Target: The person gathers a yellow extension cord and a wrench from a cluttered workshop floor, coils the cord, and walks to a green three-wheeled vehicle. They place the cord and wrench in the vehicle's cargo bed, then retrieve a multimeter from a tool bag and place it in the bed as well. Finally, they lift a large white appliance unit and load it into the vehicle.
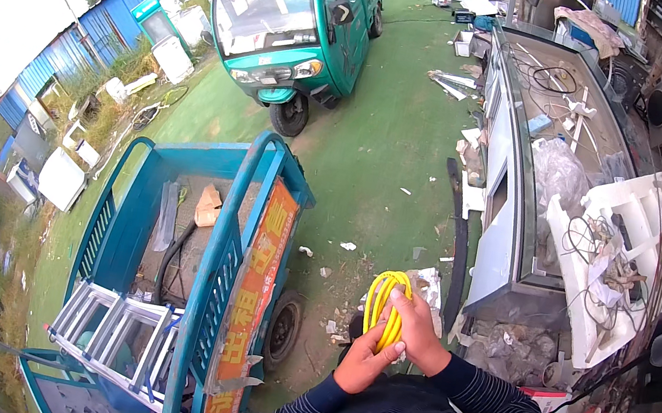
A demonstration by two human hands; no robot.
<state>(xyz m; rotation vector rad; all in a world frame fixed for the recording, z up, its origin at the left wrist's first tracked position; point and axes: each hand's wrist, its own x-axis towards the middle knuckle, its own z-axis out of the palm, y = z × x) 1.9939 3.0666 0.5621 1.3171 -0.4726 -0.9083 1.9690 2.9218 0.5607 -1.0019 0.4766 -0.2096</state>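
A coil of yellow hose or cable (377,296) is held up in front of my body, wound in several loops. My left hand (362,362) grips its lower end from the left, thumb along the loops. From the right, my right hand (418,330) closes round the coil's side, with the thumb and fingers pressed on it. Both hands touch the same coil and sit close together. Whether it is a hose or a cable I cannot tell.
Left of me stands a blue cargo cart (243,192) carrying an aluminium ladder (118,337). A green three-wheeled truck (291,25) is parked ahead. On the right, a glass-topped cabinet (520,177) bears plastic wrap and wires. Scraps litter the green ground (381,171).
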